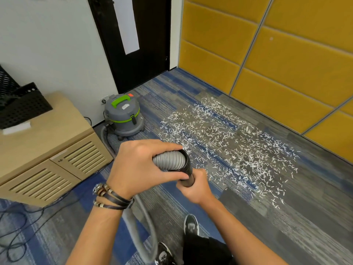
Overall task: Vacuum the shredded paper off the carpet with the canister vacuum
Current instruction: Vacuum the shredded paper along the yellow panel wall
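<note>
Left hand (141, 165) wraps the hose (170, 161), right hand (196, 187) clenches its black cuff (188, 174) — both grips curled tight, probably to seat the joint. Paper (229, 142) lies ahead on the carpet (286, 217) — vacuum (124, 115) stands by the wall (57, 54).

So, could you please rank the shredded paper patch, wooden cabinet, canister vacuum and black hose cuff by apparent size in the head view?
1-2. shredded paper patch and wooden cabinet: look alike; the frame crops the cabinet, so unranked.
3. canister vacuum.
4. black hose cuff, smallest though nearest the camera.
</note>
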The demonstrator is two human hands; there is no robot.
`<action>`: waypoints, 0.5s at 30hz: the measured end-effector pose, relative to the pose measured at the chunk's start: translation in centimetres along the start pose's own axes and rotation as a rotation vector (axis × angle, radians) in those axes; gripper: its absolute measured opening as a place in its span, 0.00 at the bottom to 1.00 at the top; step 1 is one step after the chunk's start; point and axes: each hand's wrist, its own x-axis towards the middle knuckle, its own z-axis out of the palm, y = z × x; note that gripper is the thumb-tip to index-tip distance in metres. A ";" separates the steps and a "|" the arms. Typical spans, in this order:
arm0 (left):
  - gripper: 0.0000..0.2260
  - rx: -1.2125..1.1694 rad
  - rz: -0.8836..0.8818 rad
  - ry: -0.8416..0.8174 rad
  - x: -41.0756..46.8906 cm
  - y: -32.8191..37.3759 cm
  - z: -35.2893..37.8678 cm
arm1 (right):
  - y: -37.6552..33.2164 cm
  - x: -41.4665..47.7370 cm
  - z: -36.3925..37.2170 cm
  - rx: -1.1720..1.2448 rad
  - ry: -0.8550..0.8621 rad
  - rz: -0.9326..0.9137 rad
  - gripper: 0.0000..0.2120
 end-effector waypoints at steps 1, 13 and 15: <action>0.25 -0.001 -0.004 -0.013 0.1 -0.3 0.2 | 0.2 0.5 0.1 0.002 -0.012 -0.002 0.15; 0.26 -0.056 -0.143 0.031 1.5 -3.5 -0.8 | 1.2 3.8 -0.5 -0.084 -0.142 -0.028 0.11; 0.25 -0.026 -0.116 0.079 2.6 -3.6 -1.0 | 0.8 5.5 -0.8 -0.087 -0.128 -0.052 0.13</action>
